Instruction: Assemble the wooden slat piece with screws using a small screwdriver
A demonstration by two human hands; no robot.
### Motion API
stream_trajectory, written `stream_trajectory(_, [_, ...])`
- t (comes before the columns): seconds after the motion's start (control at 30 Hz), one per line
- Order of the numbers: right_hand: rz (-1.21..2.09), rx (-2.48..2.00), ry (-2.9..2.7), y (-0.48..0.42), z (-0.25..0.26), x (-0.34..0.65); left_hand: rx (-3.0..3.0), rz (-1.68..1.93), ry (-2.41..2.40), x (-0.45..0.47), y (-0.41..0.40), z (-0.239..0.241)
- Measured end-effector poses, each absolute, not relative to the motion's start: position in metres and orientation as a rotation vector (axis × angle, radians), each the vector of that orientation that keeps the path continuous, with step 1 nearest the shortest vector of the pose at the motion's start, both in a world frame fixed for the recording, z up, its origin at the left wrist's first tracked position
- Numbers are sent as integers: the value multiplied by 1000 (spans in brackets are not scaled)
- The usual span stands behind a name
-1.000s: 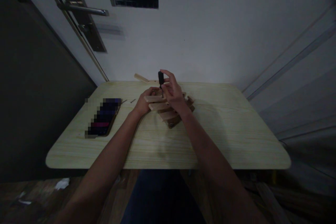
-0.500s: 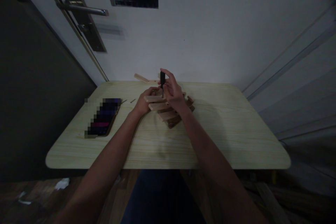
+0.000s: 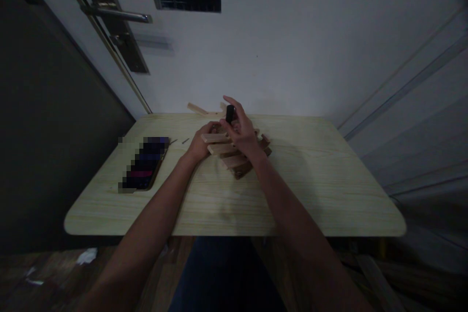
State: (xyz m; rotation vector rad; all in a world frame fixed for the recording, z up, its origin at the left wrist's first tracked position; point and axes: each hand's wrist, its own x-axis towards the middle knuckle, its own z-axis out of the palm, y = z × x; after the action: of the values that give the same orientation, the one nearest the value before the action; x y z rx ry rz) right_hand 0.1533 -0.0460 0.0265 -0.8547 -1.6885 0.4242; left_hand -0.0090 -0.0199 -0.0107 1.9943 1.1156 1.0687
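A stack of wooden slats (image 3: pixel 237 158), fanned out and overlapping, lies at the middle of the pale wooden table (image 3: pixel 321 190). My left hand (image 3: pixel 199 144) is closed on the left end of the top slat and holds it down. My right hand (image 3: pixel 242 129) pinches a small black-handled screwdriver (image 3: pixel 230 113) upright over the slats near that end. The tool's tip is hidden behind my fingers.
A phone (image 3: pixel 144 163) lies on the table's left side, with two small dark screws (image 3: pixel 179 141) just right of it. More wooden strips (image 3: pixel 199 108) rest at the table's far edge against the white wall. A door with a metal handle (image 3: pixel 117 13) stands at upper left.
The black handle in my right hand has shifted slightly to the right and tipped more toward me. My left hand has stayed on the slat.
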Motion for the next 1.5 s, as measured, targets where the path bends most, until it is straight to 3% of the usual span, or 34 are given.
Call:
stream_trajectory(0.4, [559,-915,-1683,-39,18,150,1979,1061,1126,-8,-20,-9])
stream_trajectory(1.5, [422,-888,-1687,-45,24,153,1997,1063,1145,-9,-21,-9])
